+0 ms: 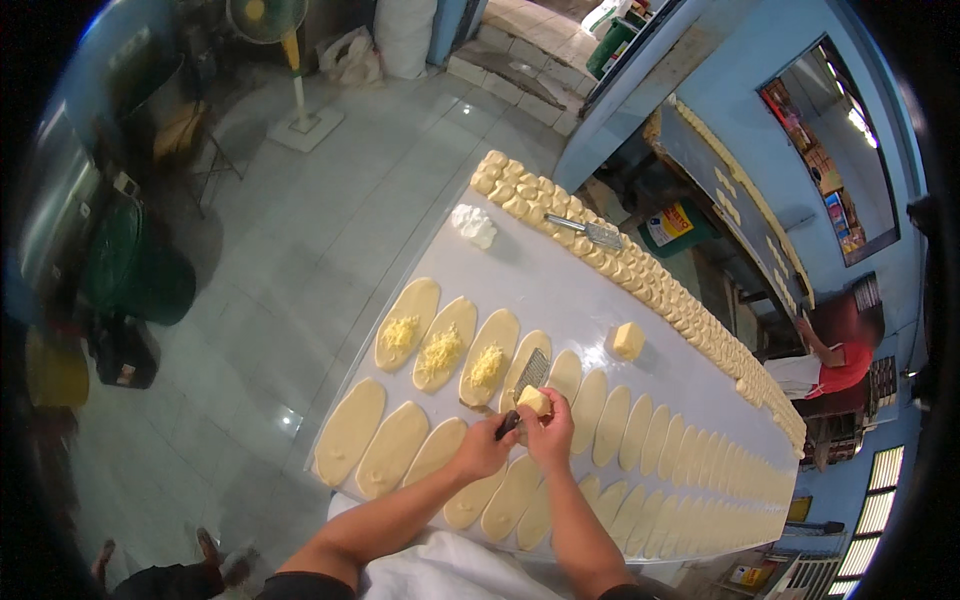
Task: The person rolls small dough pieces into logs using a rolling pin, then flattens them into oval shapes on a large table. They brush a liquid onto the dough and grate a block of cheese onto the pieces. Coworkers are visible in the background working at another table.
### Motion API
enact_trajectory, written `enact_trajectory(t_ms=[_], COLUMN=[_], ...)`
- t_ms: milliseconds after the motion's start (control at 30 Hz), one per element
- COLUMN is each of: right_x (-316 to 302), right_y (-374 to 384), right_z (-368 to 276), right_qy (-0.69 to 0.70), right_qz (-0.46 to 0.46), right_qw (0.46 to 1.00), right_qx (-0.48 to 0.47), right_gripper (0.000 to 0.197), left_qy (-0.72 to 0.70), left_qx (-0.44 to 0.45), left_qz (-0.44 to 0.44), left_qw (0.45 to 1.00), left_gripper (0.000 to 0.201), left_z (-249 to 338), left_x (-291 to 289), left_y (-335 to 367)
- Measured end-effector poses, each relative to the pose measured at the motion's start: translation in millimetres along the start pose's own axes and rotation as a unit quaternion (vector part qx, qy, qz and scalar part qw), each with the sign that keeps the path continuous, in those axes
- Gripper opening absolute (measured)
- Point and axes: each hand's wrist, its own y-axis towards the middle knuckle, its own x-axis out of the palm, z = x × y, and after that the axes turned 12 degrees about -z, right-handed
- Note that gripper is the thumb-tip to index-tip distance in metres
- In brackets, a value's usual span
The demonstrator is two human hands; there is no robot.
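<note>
My left hand is closed round the dark handle of a flat metal grater, whose blade lies over an oval of flattened dough. In my right hand is a block of pale yellow cheese, at the lower end of the blade. To the left, grated cheese lies heaped on three dough ovals. Two long rows of plain dough ovals stretch away to the right across the table.
Small dough lumps line the table's far edge, with a second grater on them. Another cheese block and a crumpled white thing sit on the table. A person stands by another table at right; a fan stands behind.
</note>
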Motion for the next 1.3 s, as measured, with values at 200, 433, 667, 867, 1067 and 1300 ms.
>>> enact_trajectory(t_ms=[200,433,667,867,1067,1300], right_x=[12,4,11,1,15,3], right_y=[32,63,9,59,1,59], right_z=[-9,-10,-32,-1,-32,-7], right_qy=[-0.021,-0.020,-0.026,0.096,-0.015,0.124], right_qz=[0.070,0.099,0.027,0.119,0.044,0.102], right_qw=[0.997,0.994,0.998,0.987,0.994,0.985], right_qx=[-0.004,0.036,0.059,0.058,0.095,0.062], right_gripper=[0.043,0.048,0.050,0.044,0.045,0.041], left_qy=[-0.018,0.049,0.021,0.028,-0.005,0.009], left_qx=[0.013,0.042,0.049,0.039,0.043,0.061], left_qz=[0.000,0.023,0.050,0.041,0.052,0.057], left_qw=[1.000,0.998,0.997,0.998,0.998,0.996], left_gripper=[0.029,0.026,0.028,0.026,0.024,0.023], left_z=[-7,-10,-5,-2,4,1], left_x=[0,1,9,16,8,12], left_y=[3,4,7,-1,-3,-5])
